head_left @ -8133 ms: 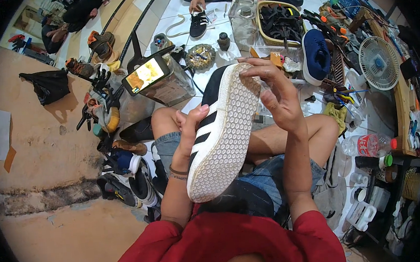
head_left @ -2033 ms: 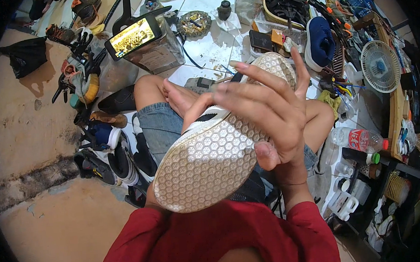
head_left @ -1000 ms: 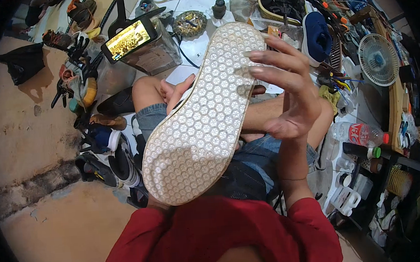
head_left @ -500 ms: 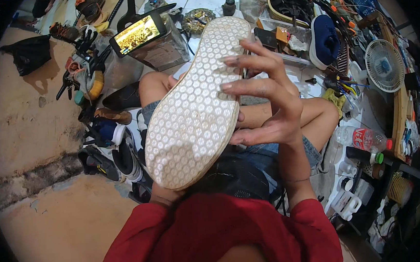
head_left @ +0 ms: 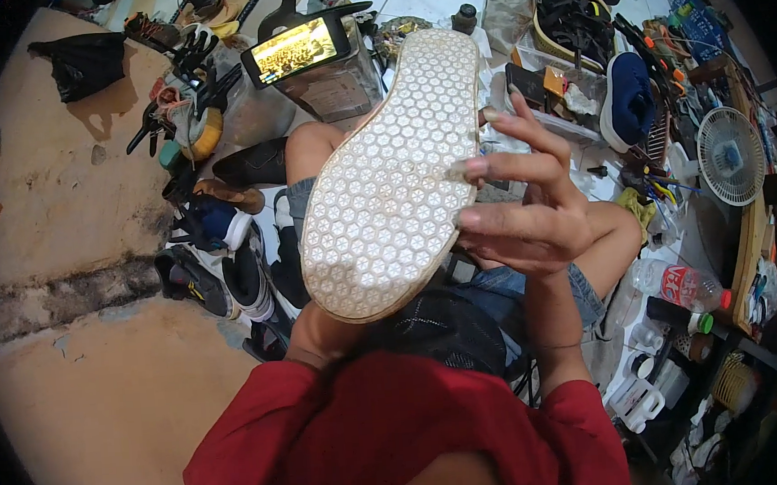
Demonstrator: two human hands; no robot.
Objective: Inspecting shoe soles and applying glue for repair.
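Note:
A whitish shoe sole point(head_left: 393, 183) with a hexagon-patterned tread is tilted up before me, its tread facing me. Darker, dirty-looking patches show at its wide lower end. Along its right edge my right hand point(head_left: 529, 192) holds it with bent, spread fingers, the fingertips touching the tread's rim. My left forearm point(head_left: 318, 333) runs up behind the wide end. The sole hides my left hand, so its fingers cannot be made out. Whether an upper is attached behind the sole is also hidden.
A lit phone point(head_left: 296, 49) leans on a square tin point(head_left: 337, 88) beyond the sole. Several shoes lie at left. To the right are a blue shoe point(head_left: 628, 99), a white fan point(head_left: 730, 155), a plastic bottle point(head_left: 680, 285) and a white jug point(head_left: 638, 403).
The view has shifted, so the surroundings sit farther right. The sole stands more upright, and my right fingers have drawn back from its tread toward its right edge.

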